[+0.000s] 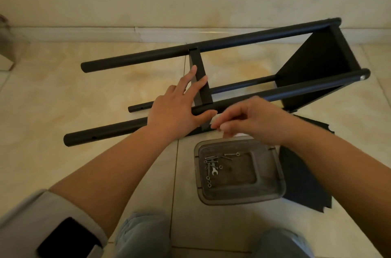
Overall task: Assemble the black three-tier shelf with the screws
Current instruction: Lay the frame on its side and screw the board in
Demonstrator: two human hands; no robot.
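**Middle tier going onto the near post**

I see the shelf frame (222, 80) lying on its side on the floor. My left hand (175, 107) rests on the middle tier (201, 80), fingers straight and spread. I'd keep it squared to the post hole. My right hand (254, 120) is blurred, fingertips pinched; I can't confirm a screw there. Spare screws (211, 164) sit in the tray (273, 185).

Left hand (175, 107) lies flat, fingers spread; right hand (251, 119) blurred, fingers curled.
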